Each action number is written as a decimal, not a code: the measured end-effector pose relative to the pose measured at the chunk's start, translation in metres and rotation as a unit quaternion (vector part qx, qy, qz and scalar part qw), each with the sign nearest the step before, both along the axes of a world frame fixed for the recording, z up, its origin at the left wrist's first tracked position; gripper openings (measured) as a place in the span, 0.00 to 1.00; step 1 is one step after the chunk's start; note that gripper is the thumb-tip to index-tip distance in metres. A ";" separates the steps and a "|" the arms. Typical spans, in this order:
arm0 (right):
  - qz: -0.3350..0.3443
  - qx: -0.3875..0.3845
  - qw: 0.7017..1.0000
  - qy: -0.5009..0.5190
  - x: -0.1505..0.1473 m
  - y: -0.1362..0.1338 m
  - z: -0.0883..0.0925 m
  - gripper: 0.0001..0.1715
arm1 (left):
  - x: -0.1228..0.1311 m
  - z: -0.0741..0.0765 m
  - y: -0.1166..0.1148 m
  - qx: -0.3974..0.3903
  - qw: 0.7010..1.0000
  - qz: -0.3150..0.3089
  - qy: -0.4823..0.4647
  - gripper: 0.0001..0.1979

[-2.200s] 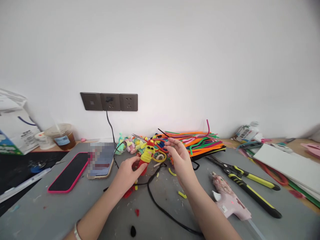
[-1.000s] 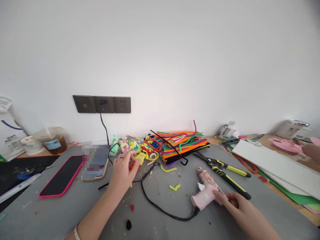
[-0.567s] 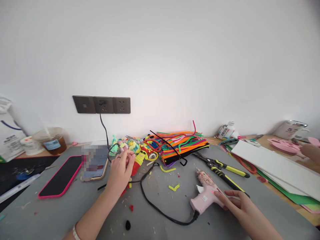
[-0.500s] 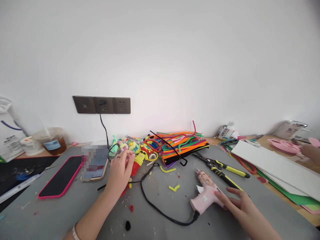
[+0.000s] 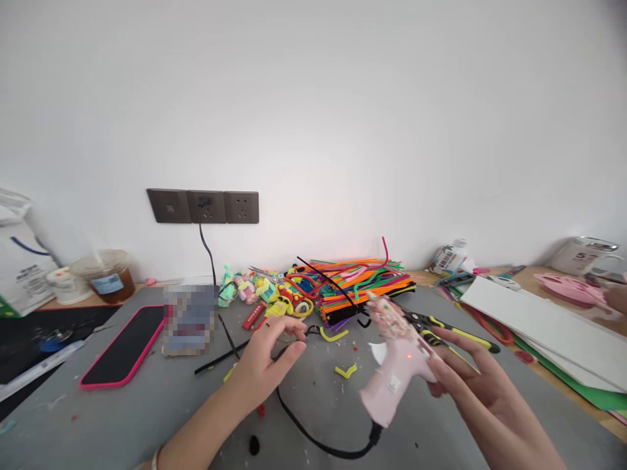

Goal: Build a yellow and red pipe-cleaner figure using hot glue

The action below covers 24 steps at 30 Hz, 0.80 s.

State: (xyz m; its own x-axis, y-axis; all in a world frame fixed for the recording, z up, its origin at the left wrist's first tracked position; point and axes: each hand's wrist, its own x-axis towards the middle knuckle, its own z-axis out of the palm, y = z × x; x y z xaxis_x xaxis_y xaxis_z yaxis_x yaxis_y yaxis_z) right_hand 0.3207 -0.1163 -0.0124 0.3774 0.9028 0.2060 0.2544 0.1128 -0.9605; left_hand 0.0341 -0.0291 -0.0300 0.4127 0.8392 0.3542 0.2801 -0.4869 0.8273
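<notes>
A pink glue gun (image 5: 392, 378) with a small red light is tilted nose-up, and my right hand (image 5: 470, 378) has its fingers closed on the back end. A black cable runs from its grip. My left hand (image 5: 274, 356) hovers above the grey mat (image 5: 196, 418), fingers apart and curved, nothing visible in them. Behind it a yellow and red pipe-cleaner figure (image 5: 281, 305) is partly covered by the hand. Beside this lies a red strip (image 5: 253, 316). Bent yellow pieces (image 5: 345, 371) lie between the hands.
Colourful pipe cleaners (image 5: 362, 284) are piled at the back. Pliers (image 5: 455, 329) lie behind my right hand. Two phones (image 5: 125, 346) and a drink cup (image 5: 108, 277) stand at left; white sheets (image 5: 543, 333) lie right. A person's hand (image 5: 617, 297) shows at the right edge.
My right hand has taken hold of the glue gun and lifted its nose. My left hand has moved right and nearer, off the figure, uncovering the red strip.
</notes>
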 end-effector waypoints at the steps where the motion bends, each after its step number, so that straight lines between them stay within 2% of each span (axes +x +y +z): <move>1: 0.012 0.032 0.999 0.012 -0.014 0.006 0.005 0.26 | 0.002 0.000 -0.003 -0.020 0.999 -0.022 -0.016 0.16; 5: 0.150 0.089 0.984 0.038 -0.065 0.039 0.015 0.20 | 0.012 -0.001 -0.013 -0.158 0.978 -0.074 -0.113 0.27; 8: 0.223 0.087 0.969 0.063 -0.090 0.062 0.019 0.20 | 0.018 -0.002 -0.014 -0.293 0.924 -0.144 -0.201 0.35; 9: 0.237 0.080 0.966 0.069 -0.095 0.069 0.020 0.21 | 0.020 -0.002 -0.014 -0.316 0.908 -0.149 -0.232 0.34; 11: 0.253 0.075 0.962 0.069 -0.101 0.081 0.022 0.20 | 0.023 -0.001 -0.014 -0.361 0.878 -0.119 -0.291 0.31; 14: 0.256 0.099 0.961 0.030 -0.104 0.095 0.017 0.17 | 0.026 0.003 -0.014 -0.370 0.854 -0.064 -0.359 0.29; 19: 0.230 0.158 0.959 -0.047 -0.102 0.105 -0.008 0.26 | 0.028 0.004 -0.012 -0.360 0.843 -0.036 -0.398 0.30; 24: 0.231 0.163 0.959 0.012 -0.107 0.098 -0.016 0.25 | 0.030 -0.007 -0.010 -0.341 0.847 -0.046 -0.405 0.28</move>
State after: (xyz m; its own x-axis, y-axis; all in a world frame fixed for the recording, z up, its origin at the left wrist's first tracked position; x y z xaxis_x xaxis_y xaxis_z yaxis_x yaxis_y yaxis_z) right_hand 0.2135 -0.0188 -0.0281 -0.0390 0.8644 0.5012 0.0827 0.5027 -0.8605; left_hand 0.0639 -0.0392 -0.0366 0.3418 0.9398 -0.0026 -0.5264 0.1937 0.8279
